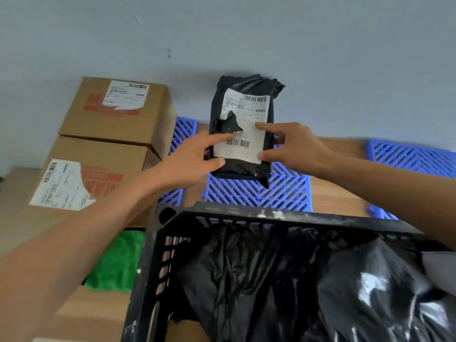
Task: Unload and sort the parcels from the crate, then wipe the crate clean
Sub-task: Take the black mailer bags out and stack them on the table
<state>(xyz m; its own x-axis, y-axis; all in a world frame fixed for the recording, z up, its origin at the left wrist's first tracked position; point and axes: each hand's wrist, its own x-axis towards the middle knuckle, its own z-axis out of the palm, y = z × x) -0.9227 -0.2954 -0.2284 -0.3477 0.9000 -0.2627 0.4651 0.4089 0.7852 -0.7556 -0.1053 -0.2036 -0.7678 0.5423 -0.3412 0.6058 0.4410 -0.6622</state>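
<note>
Fingers point(223, 138) of both hands pinch the black poly mailer point(243, 129) against the wall. Left hand point(195, 159) grips its left edge, right hand point(293, 146) its label side. Black crate point(271, 218) sits below.

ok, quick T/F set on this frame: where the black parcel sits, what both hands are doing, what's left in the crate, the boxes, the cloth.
1. The black parcel lies on a blue grid mat. True.
2. Only the left hand touches the parcel. False: the right hand is on it too, fingers on the white label.
3. The black crate is empty. False: black plastic bags are in it.
4. Two cardboard boxes with shipping labels sit left of the parcel. True.
5. A red cloth lies beside the crate. False: the cloth is green, on the crate's left.
</note>
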